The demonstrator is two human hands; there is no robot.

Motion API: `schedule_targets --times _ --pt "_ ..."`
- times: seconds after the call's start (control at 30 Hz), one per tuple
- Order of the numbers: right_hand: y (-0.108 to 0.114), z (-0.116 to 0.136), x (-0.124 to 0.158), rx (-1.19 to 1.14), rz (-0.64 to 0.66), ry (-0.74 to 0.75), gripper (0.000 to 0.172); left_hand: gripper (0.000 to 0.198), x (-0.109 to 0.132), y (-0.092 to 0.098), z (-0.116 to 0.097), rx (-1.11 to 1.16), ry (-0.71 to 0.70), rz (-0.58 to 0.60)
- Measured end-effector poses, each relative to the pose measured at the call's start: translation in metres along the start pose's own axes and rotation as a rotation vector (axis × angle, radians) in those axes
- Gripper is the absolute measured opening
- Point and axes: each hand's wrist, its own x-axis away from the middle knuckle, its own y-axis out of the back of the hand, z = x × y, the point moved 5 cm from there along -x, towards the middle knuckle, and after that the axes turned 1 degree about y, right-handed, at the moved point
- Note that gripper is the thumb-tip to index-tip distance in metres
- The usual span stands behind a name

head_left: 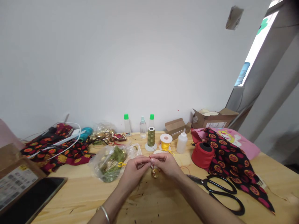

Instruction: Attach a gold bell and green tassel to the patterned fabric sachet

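Note:
My left hand [135, 170] and my right hand [166, 165] meet over the middle of the wooden table [149, 205], fingertips pinched together. Between them hangs a small golden ornament [154, 173] on a thin cord that both hands pinch. A silver bangle [105, 213] sits on my left wrist. Just beyond the hands stand a yellow cord spool [166, 142] and an olive thread cone [151, 137]. A clear plastic bag of green and gold tassels [111, 161] lies left of my left hand.
Black scissors [221, 191] lie to the right, near a red thread cone [202, 154] and black-and-red patterned fabric [235, 165]. Glue bottles [181, 142] and small dropper bottles [143, 127] line the wall, with cardboard boxes [211, 118]. A dark tablet [32, 199] and more fabric [56, 146] lie left.

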Motion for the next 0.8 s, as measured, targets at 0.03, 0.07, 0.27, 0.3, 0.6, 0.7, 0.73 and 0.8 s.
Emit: schedule_targets --times 0.03,0.07,0.27,0.3,0.6,0.7,0.73,0.8 --pt "0.0 0.001 0.0 -0.002 -0.009 0.008 0.031 0.013 0.0 0.0 0.0 -0.005 0.001 0.002" --pt "0.0 0.002 0.0 -0.002 -0.016 0.017 0.03 0.013 0.0 0.0 0.0 -0.009 0.003 0.002" --pt "0.005 0.003 -0.001 -0.039 -0.058 0.006 0.034 0.014 0.001 0.001 0.005 0.008 0.05 -0.007" --pt "0.006 0.003 -0.001 -0.058 -0.07 0.008 0.034 0.015 0.001 0.0 0.006 0.012 0.066 0.0" --pt "0.003 0.013 0.002 -0.033 -0.017 0.096 0.033 0.009 0.029 0.002 0.011 -0.386 0.124 0.142" --pt "-0.003 0.013 0.005 0.004 0.014 0.105 0.031 0.011 0.039 0.001 0.009 -0.529 0.085 0.154" --pt "-0.005 0.013 0.006 0.015 0.03 0.107 0.03 0.012 0.041 -0.001 0.008 -0.55 0.073 0.154" --pt "-0.008 0.015 0.008 0.032 0.06 0.118 0.028 0.013 0.043 -0.004 0.004 -0.558 0.081 0.169"
